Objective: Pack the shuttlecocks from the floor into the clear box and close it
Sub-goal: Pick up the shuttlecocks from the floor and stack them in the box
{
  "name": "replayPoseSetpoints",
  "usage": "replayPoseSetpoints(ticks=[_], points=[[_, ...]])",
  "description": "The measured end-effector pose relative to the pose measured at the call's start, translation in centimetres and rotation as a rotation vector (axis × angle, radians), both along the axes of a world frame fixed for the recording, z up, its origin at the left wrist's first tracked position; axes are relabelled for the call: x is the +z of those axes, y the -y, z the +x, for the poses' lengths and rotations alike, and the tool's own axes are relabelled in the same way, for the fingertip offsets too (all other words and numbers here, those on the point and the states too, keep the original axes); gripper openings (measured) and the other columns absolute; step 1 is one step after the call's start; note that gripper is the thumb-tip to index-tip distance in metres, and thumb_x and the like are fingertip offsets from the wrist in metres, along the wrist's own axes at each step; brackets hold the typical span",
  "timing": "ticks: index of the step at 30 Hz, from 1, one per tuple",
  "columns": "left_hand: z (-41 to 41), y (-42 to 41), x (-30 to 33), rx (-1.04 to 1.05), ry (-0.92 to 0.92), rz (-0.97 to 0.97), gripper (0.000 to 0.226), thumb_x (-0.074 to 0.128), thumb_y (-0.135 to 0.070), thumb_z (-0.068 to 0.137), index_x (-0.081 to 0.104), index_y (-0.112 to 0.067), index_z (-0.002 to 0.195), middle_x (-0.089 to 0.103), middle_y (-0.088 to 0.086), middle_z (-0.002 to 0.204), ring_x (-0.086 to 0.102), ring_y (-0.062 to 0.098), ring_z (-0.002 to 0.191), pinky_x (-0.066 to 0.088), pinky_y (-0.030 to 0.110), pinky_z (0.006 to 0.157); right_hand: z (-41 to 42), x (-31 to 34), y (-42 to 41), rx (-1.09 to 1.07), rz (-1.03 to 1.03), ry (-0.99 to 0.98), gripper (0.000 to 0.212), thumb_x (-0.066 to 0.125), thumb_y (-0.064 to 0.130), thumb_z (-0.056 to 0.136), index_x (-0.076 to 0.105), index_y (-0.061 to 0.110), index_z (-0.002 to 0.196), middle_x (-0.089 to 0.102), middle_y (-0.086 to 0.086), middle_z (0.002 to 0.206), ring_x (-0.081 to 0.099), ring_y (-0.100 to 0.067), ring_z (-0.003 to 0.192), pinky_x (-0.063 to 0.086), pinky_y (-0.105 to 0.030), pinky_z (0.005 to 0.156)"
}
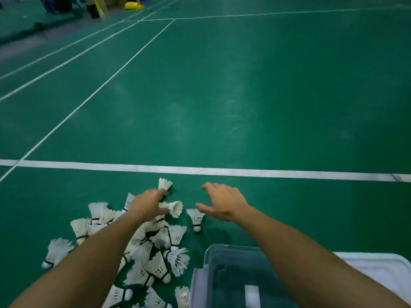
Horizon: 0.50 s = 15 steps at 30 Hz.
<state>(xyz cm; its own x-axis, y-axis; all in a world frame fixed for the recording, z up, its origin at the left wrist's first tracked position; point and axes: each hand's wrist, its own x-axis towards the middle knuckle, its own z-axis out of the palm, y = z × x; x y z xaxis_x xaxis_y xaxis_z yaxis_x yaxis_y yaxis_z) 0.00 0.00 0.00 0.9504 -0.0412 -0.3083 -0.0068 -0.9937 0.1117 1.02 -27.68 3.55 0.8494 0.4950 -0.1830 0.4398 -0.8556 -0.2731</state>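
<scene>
A heap of several white feather shuttlecocks (153,252) lies on the green court floor at lower left. My left hand (148,204) reaches over the heap's far edge and grips two shuttlecocks, one (165,184) sticking up past the fingers and one (175,208) beside the thumb. My right hand (222,202) hovers to the right with fingers spread and holds nothing. A single shuttlecock (196,218) stands just left of that hand's thumb. The clear box (210,254) sits open at the bottom, under my right forearm, and looks empty.
A white lid (382,270) lies to the right of the box, partly hidden by my right arm. A wide white court line (266,173) crosses the floor just beyond my hands. Bags and a yellow object (133,5) stand far off at top left.
</scene>
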Motion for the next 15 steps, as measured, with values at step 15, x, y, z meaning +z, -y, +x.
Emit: replayPoseSetpoints(ticks=[15], points=[[3.0,-0.2,-7.8,0.054,0.08,-0.119,0.071,0.079,-0.055,0.084,0.045,-0.037,0.144,0.063,-0.008,0.129,0.066,0.014,0.099,0.061,0.039,0.085,3.4,-9.8,-4.3,0.056,0.011,-0.156,0.047,0.063,0.034,0.098,0.051,0.025,0.142,0.067,-0.008,0.128,0.052,-0.032,0.124,0.051,-0.049,0.098]])
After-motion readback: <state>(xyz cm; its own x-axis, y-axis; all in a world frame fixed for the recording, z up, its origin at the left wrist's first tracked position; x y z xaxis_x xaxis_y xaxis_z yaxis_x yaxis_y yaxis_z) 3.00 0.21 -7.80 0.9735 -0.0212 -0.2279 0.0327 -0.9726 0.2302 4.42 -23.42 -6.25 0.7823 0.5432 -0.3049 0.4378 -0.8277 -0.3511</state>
